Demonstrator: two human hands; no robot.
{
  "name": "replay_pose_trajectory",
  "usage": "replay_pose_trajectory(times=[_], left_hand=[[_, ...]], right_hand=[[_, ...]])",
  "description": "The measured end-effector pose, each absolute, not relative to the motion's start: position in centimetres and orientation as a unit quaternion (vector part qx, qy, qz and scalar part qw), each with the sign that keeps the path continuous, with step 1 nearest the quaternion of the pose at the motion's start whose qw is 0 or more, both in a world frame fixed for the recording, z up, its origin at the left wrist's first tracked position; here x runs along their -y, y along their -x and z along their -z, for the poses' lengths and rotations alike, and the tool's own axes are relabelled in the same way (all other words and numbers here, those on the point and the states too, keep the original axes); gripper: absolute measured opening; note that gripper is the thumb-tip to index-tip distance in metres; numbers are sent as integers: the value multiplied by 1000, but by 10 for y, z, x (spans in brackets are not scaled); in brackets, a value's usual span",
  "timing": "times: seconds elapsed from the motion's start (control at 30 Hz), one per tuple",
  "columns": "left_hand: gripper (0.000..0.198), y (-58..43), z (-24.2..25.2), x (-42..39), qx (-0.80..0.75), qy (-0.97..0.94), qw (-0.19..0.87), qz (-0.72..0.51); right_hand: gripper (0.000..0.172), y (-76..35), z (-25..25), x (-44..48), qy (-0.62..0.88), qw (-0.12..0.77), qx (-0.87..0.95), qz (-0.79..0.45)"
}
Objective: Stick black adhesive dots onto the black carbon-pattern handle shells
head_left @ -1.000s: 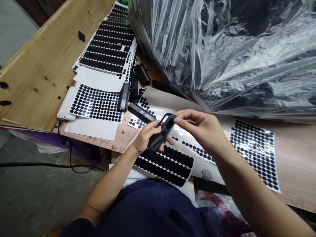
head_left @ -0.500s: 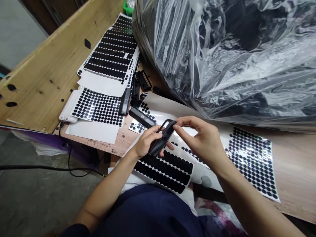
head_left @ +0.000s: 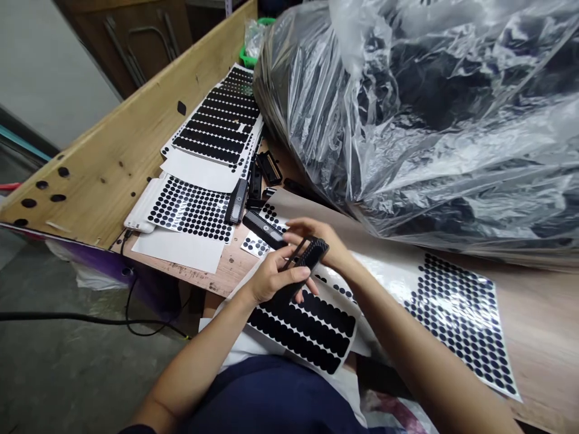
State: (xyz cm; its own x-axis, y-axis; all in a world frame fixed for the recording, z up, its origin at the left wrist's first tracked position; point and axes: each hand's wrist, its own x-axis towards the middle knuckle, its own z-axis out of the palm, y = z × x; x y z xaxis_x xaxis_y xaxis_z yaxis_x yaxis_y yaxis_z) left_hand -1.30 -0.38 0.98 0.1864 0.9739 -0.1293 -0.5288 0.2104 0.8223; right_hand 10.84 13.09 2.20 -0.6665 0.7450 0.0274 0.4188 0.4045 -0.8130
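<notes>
My left hand is closed around a black carbon-patterned case with a slot or loop along its side, its thumb lying on the top face. Just behind this case, my right hand has its fingers apart and bent leftward. Part of that hand is hidden by the case, and whether they touch is unclear. Left of the right fingertips, a second black carbon-patterned case lies on the table. Under my hands rests a sheet of large black round stickers.
A similar case lies on a sheet of small black dots. Farther back are stacked sticker sheets beside a wooden side board. A large plastic-wrapped bundle fills the back right. Another dot sheet lies at right.
My right hand has left the upper end of the case and moved left behind it. The case has turned in my left hand. The view has shifted slightly.
</notes>
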Motion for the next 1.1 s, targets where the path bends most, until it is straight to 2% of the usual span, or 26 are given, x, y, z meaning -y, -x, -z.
replay_pose_trajectory(times=[0.17,0.23,0.37,0.5,0.57,0.7,0.77,0.9,1.0,1.1], left_hand=[[55,14,-10,6,-320,-323,693,-559],[54,14,-12,7,-313,-315,693,-568],[58,17,-12,9,-293,-300,686,-594],[66,18,-7,4,-265,-227,691,-633],[69,16,-5,1,-281,-192,690,-639],[66,12,-9,0,-320,-214,695,-607],[67,12,-12,1,-313,-246,718,-571],[66,13,-17,2,-337,-220,688,-604],[63,13,-18,0,-346,-196,667,-629],[67,12,-17,-2,-362,-196,660,-628]], right_hand=[[28,-98,-28,-125,330,192,843,-379],[29,-108,-36,-124,341,202,834,-384],[44,-151,-57,-119,390,235,790,-411],[43,-200,-89,-115,432,310,718,-450],[34,-211,-104,-113,376,274,747,-475],[27,-198,-112,-109,254,146,836,-465],[26,-182,-104,-108,230,140,850,-453],[25,-163,-75,-110,328,221,834,-385],[13,-166,-54,-109,369,120,873,-297],[13,-170,-41,-101,343,35,901,-263]])
